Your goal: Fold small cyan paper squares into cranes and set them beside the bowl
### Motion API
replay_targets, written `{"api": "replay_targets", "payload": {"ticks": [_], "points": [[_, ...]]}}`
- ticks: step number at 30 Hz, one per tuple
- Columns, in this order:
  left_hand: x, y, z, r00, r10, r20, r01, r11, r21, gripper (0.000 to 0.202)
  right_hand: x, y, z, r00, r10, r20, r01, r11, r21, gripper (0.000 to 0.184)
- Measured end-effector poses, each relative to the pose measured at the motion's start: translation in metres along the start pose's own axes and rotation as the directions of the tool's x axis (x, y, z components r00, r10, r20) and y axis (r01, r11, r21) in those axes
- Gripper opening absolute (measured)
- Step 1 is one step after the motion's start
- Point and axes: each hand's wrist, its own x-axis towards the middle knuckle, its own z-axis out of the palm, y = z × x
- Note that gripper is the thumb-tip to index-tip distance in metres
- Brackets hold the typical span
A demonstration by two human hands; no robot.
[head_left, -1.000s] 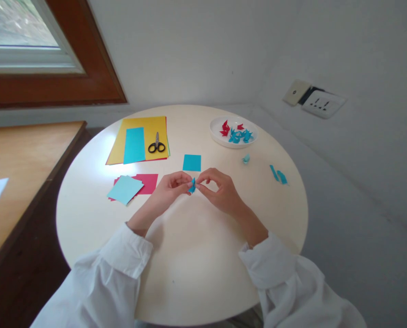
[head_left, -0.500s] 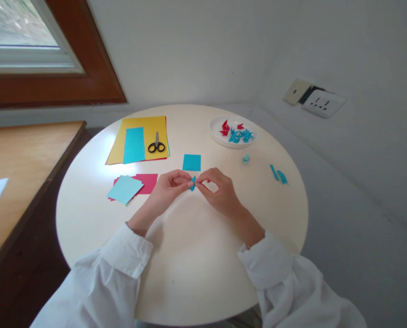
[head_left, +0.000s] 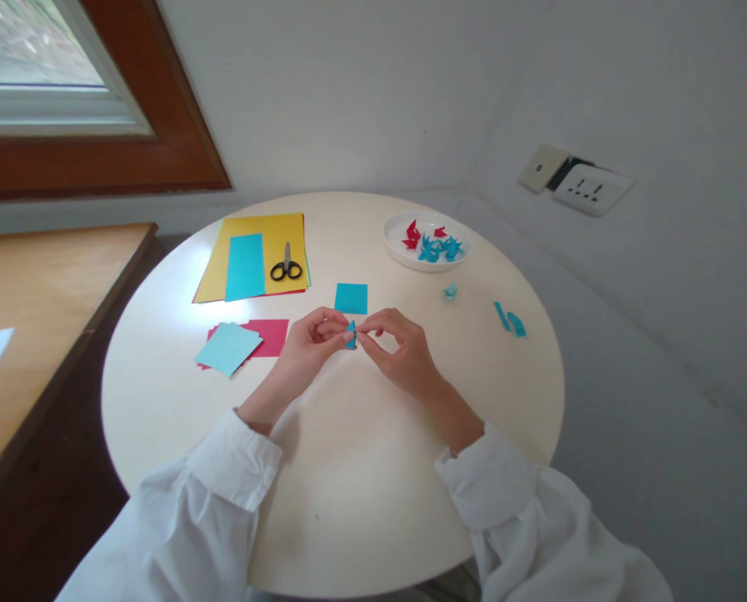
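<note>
A small folded piece of blue paper is held up between my two hands over the middle of the table. My left hand pinches it between thumb and fingers from the left. From the right, the thumb and fingertips of my right hand close on its right edge. Part of the folded paper is hidden behind my left thumb. Just beyond my fingers lies a flat blue paper square.
Scissors and a blue strip lie on yellow sheets. Nearer are pale blue and red squares. A white plate holds red and blue folded pieces. Crumpled paper and blue scraps lie right.
The folded blue paper has turned slightly and shows a wider, more triangular face. Both hands keep their pinch in nearly the same place.
</note>
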Motion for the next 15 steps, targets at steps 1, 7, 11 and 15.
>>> {"api": "replay_targets", "payload": {"ticks": [1, 7, 11, 15], "points": [[0.0, -0.0002, 0.0004, 1.0, 0.006, 0.0, -0.006, 1.0, -0.007, 0.023, 0.0, 0.0, 0.0005, 1.0, 0.01, -0.006, -0.01, 1.0, 0.009, 0.007], [0.0011, -0.0035, 0.0015, 0.999, 0.02, -0.035, -0.021, 0.999, -0.037, 0.025, 0.0, -0.0012, 0.0038, 0.995, 0.095, -0.02, -0.094, 0.995, 0.03, 0.006], [0.0018, -0.0048, 0.0013, 0.998, 0.039, -0.056, -0.04, 0.999, -0.024, 0.025, -0.0006, -0.0027, 0.0056, 0.993, 0.117, -0.019, -0.116, 0.992, 0.039, 0.007], [0.0015, -0.0046, 0.0016, 0.997, 0.053, -0.065, -0.053, 0.999, -0.003, 0.023, -0.0007, -0.0039, 0.0063, 0.991, 0.135, -0.022, -0.134, 0.99, 0.046, 0.007]]}}
